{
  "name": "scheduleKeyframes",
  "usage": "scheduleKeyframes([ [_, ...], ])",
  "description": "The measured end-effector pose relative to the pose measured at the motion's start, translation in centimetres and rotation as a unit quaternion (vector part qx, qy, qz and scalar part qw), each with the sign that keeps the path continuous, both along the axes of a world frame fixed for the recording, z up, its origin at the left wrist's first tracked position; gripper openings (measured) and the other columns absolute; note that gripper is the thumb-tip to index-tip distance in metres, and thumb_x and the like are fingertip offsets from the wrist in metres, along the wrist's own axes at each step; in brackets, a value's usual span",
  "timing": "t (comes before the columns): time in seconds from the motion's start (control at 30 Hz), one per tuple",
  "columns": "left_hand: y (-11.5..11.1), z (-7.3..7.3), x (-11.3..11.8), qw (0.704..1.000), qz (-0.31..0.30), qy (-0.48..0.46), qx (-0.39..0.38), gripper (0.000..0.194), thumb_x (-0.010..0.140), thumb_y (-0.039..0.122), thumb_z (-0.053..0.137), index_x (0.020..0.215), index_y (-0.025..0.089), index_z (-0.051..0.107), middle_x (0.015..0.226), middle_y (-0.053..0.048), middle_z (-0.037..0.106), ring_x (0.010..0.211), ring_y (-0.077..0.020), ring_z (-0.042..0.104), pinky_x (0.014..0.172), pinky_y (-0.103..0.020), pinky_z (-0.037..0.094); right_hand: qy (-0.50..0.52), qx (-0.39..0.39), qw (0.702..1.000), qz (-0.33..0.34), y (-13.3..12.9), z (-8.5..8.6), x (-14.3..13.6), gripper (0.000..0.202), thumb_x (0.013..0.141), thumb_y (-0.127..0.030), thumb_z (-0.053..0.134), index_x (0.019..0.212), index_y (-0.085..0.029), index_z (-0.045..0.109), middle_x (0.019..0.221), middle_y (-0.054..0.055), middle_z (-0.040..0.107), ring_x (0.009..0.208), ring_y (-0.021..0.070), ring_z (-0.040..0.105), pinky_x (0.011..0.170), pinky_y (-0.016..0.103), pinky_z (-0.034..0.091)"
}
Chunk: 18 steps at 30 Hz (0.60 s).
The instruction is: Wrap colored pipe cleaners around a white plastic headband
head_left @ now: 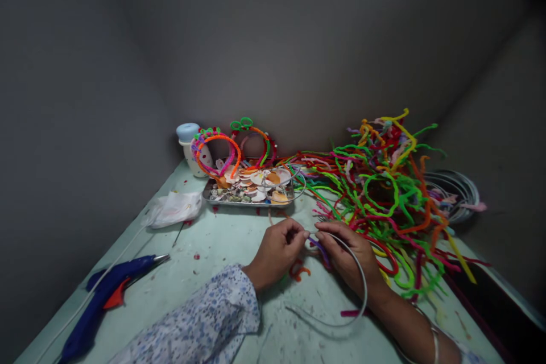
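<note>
A pale, curved wire band [364, 281] loops from between my hands round to the right and down over the table. My left hand [279, 250] pinches its upper end together with the tip of a purple fuzzy stem [319, 251]. Close beside it, my right hand [350, 253] is closed on the band near the same end, thumb and fingers together. The purple stem hangs down between the hands. Below them lie a short orange-red curled piece [300, 273] and a magenta piece [350, 313], which the band passes over.
A metal tray [247, 203] of shells stands at the back, with fuzzy headbands [217, 139] and a blue-lidded container [188, 148] near it. A tangled heap of coloured stems [384, 193] and coiled wire [467, 187] fill the right. At left are a blue glue gun [111, 290] and a plastic packet [176, 209].
</note>
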<state>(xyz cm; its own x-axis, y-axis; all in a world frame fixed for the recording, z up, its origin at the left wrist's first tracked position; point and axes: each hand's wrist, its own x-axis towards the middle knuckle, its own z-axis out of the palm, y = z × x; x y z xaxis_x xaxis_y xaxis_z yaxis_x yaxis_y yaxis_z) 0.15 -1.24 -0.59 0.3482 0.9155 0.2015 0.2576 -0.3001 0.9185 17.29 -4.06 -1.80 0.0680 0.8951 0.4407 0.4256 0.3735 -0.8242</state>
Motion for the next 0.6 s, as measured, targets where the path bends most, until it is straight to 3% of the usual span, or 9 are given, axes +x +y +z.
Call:
scheduleKeyframes([
  [0.13,0.05,0.29,-0.07,0.999,0.017,0.008,0.029,0.022,0.087,0.033,0.050,0.076,0.017,0.059,0.067,0.000,0.057,0.062,-0.0109,0.049,0.058,-0.022,0.038,0.064,-0.027,0.998,-0.009,-0.29,-0.28,-0.06,0.027,0.084,-0.032,0.060,0.109,-0.020,0.061,0.100,0.007,0.069,0.086,0.0198,0.067,0.074,0.030,0.055],
  [0.23,0.12,0.28,-0.09,0.999,0.030,0.012,0.029,0.022,0.087,0.034,0.050,0.076,0.017,0.059,0.067,0.000,0.057,0.062,-0.0113,0.050,0.059,-0.022,0.039,0.042,-0.021,0.998,-0.046,-0.18,-0.33,-0.01,0.022,0.086,-0.032,0.057,0.104,-0.021,0.063,0.096,0.007,0.068,0.076,0.0178,0.067,0.068,0.029,0.055],
  [0.4,0.07,0.25,-0.07,0.998,0.035,0.021,0.040,0.022,0.088,0.033,0.049,0.076,0.018,0.059,0.067,0.000,0.057,0.062,-0.0117,0.050,0.058,-0.022,0.038,-0.042,0.073,0.995,-0.055,0.01,-0.02,0.18,0.014,0.087,-0.024,0.058,0.097,-0.022,0.067,0.096,0.005,0.067,0.089,0.0188,0.063,0.081,0.033,0.051],
  [0.6,-0.05,0.31,-0.06,0.997,0.039,0.039,0.062,0.019,0.088,0.031,0.050,0.077,0.018,0.059,0.069,0.000,0.058,0.063,-0.0112,0.051,0.058,-0.021,0.038,-0.064,0.135,0.987,-0.054,-0.22,0.55,0.05,0.016,0.085,-0.017,0.059,0.098,-0.022,0.067,0.095,0.005,0.068,0.088,0.0175,0.064,0.082,0.032,0.051],
])
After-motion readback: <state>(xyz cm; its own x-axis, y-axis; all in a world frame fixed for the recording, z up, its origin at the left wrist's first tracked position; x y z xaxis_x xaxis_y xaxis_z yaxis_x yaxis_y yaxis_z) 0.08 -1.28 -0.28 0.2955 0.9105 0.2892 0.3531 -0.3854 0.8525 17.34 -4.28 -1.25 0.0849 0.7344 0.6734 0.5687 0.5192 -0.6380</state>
